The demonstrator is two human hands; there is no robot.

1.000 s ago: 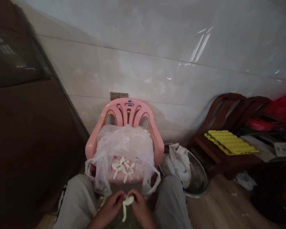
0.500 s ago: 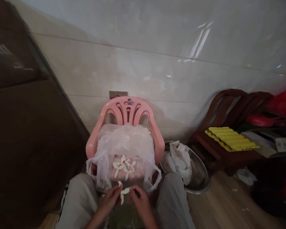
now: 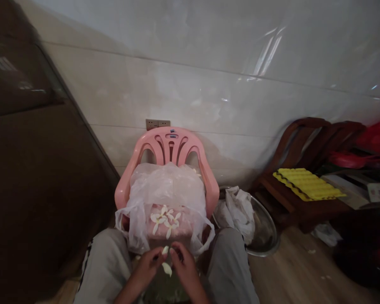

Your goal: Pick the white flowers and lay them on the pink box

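Between my knees, my left hand (image 3: 148, 267) and right hand (image 3: 183, 265) pinch small pale-yellow petal pieces (image 3: 166, 268), near the pink plastic chair (image 3: 169, 147) holding a clear plastic bag (image 3: 164, 188).

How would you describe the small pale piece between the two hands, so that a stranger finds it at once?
Start at the pink plastic chair against the wall, draped with a clear plastic bag. Come down to the person's lap, where the left hand and right hand meet. The petal lies between the fingertips, alone and lower than the cluster of white flowers on the chair seat.
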